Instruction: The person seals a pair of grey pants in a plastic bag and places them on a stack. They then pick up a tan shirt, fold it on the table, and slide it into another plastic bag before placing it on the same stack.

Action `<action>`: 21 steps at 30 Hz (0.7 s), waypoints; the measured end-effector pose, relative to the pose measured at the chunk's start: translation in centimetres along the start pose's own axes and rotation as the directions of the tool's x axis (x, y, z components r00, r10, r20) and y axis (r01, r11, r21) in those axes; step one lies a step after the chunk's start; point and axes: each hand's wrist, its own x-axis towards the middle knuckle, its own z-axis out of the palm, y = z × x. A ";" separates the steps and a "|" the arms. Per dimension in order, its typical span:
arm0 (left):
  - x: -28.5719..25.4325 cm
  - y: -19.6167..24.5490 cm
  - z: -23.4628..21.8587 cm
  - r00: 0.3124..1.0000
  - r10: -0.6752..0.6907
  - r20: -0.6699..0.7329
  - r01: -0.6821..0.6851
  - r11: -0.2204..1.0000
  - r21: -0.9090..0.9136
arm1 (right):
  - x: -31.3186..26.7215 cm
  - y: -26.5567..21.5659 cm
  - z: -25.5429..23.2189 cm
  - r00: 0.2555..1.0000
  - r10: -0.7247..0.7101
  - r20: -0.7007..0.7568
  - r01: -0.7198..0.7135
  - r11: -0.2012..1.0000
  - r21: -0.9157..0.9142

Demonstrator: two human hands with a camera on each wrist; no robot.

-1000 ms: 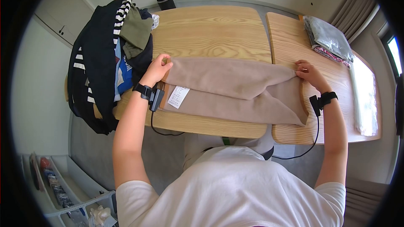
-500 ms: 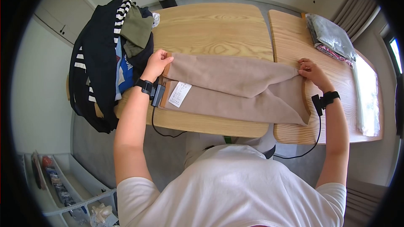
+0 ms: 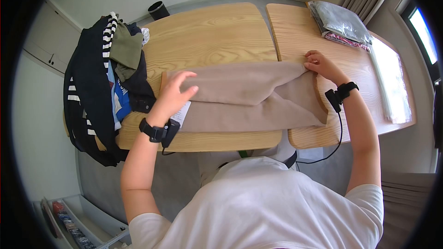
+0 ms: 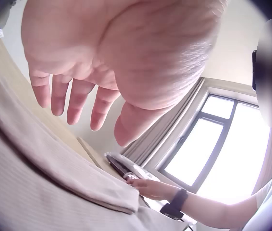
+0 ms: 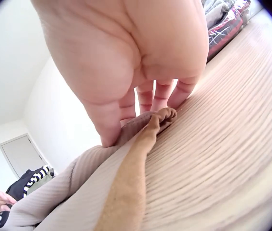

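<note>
A taupe ribbed garment [image 3: 230, 83] with brown edging lies stretched across the two tables, its upper layer folded and rumpled toward the right. Over its left end hovers my left hand [image 3: 173, 94], fingers spread and nothing in them. In the left wrist view that hand's palm [image 4: 116, 53] faces the camera with the cloth below it. A white printed label [image 3: 183, 114] shows partly behind the left wrist. At the garment's far right corner my right hand [image 3: 323, 67] pinches the edge; the right wrist view shows thumb and fingers on the brown-edged cloth [image 5: 138, 127].
A heap of clothes [image 3: 92, 87], dark with striped trim, hangs over the left table end. Plastic-wrapped clothing [image 3: 339, 20] and a clear plastic sheet [image 3: 390, 80] lie on the right table [image 3: 295, 32]. A seam parts it from the left table [image 3: 207, 32]. A black bin [image 3: 158, 10] stands behind.
My left hand has let go of the garment's left corner and moved right and toward me over the cloth. My right hand keeps its pinch. The head view has shifted.
</note>
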 end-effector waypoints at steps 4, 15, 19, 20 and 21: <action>-1.2 6.5 5.1 0.916 0.280 0.288 -0.271 0.960 -0.072 | 0.0 -0.2 0.1 1.000 -0.010 0.009 0.010 1.000 0.005; -1.5 7.6 10.1 0.873 0.283 0.396 -0.381 0.904 0.193 | -1.6 -5.4 -0.6 0.951 0.308 0.020 -0.286 0.903 -0.322; -1.8 8.0 10.3 0.890 0.241 0.386 -0.335 0.921 0.197 | -5.5 -9.7 5.8 0.934 -0.357 -0.027 0.246 0.694 -0.677; -1.7 7.9 10.2 0.885 0.246 0.396 -0.343 0.919 0.195 | -6.4 -10.9 7.8 0.948 -0.317 0.029 0.257 0.709 -0.657; -1.6 7.7 10.1 0.882 0.280 0.380 -0.359 0.920 0.155 | -7.2 -11.5 9.3 0.957 -0.278 0.086 0.267 0.722 -0.638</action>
